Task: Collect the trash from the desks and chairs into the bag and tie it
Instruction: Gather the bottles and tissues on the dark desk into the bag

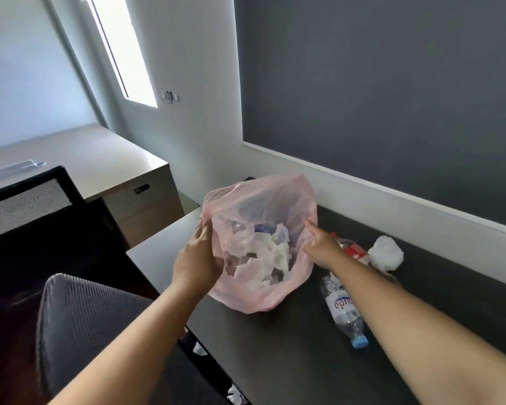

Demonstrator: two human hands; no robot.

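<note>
At frame centre, left hand (pixel 197 257) and right hand (pixel 322 244) pinch opposite rims of the pink bag (pixel 263 296), spreading it for the bottle (pixel 343 309) lower right.

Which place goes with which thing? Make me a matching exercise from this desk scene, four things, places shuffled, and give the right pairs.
Things:
1. pink bag
2. water bottle
3. ball of tissue
4. grey chair

Places:
A. at the desk's left, its back in the foreground
B. lying flat on the desk, blue cap nearest the camera
C. on the desk, its mouth held open by both hands
D. on the desk near the wall, right of the bag

Pairs: 1-C, 2-B, 3-D, 4-A
</note>
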